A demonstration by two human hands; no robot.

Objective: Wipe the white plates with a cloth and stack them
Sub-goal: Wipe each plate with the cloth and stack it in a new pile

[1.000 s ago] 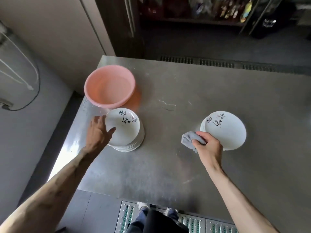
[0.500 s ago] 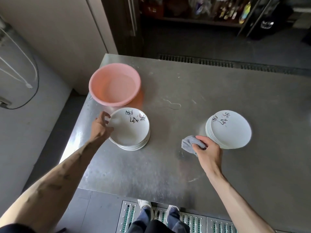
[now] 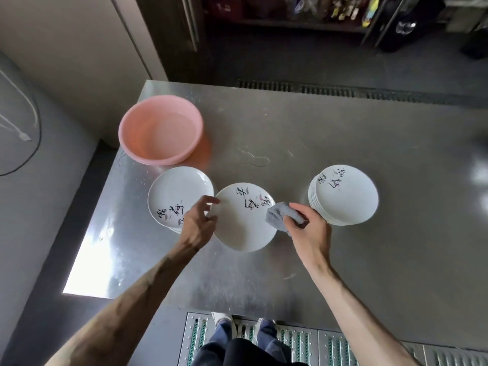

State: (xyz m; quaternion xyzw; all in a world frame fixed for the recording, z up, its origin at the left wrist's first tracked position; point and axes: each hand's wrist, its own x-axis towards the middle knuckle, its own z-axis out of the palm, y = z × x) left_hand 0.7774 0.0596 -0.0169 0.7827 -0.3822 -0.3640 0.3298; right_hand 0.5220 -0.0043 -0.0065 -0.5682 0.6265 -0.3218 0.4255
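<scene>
Standing over the steel table [image 3: 343, 260], pink basin [image 3: 161, 128] at its far left, I see the left stack [image 3: 177, 191] and right stack [image 3: 346, 196] of plates. Between them my left hand [image 3: 196, 224] pinches one white plate [image 3: 243, 225] by its rim, while my right hand [image 3: 311, 231] bunches the grey cloth [image 3: 277, 217] against its opposite edge.

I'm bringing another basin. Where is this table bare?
Bare steel runs from the right stack to the far edge of the table, and right of the pink basin. Crowded on the left: basin, left stack and the plate in the left hand.

Left hand [image 3: 196, 225] partly hides left stack [image 3: 179, 196], perhaps several plates.
</scene>
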